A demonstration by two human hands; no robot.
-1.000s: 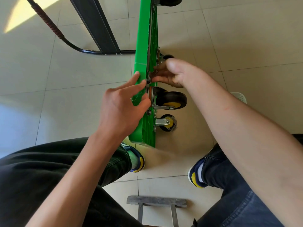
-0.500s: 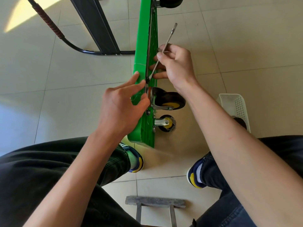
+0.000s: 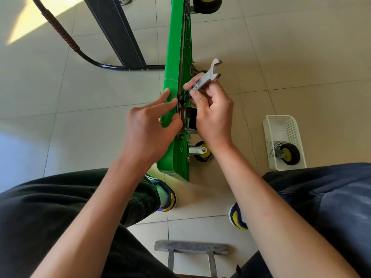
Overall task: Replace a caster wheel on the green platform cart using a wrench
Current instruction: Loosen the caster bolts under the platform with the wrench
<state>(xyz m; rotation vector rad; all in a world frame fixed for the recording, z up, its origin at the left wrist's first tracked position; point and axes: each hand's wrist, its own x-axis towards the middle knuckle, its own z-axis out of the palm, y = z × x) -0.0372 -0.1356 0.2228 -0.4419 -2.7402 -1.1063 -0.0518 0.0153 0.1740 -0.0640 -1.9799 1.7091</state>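
On the tiled floor the green platform cart (image 3: 170,121) is stood on edge, steadied by the left hand (image 3: 148,129) with fingers spread. Against the caster's mounting plate, the wrench (image 3: 206,77) is pinched by the right hand (image 3: 212,115); fastening is judged unfinished. A spare caster (image 3: 288,153) lies in the white basket (image 3: 281,121), with open floor between.

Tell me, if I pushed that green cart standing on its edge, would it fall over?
Probably, yes. The cart stands on a thin edge, so it looks tippy. The left hand rests against it, perhaps steadying it, while the right hand holds the wrench. It looks like stiff plastic, so it would likely topple flat rather than bend.
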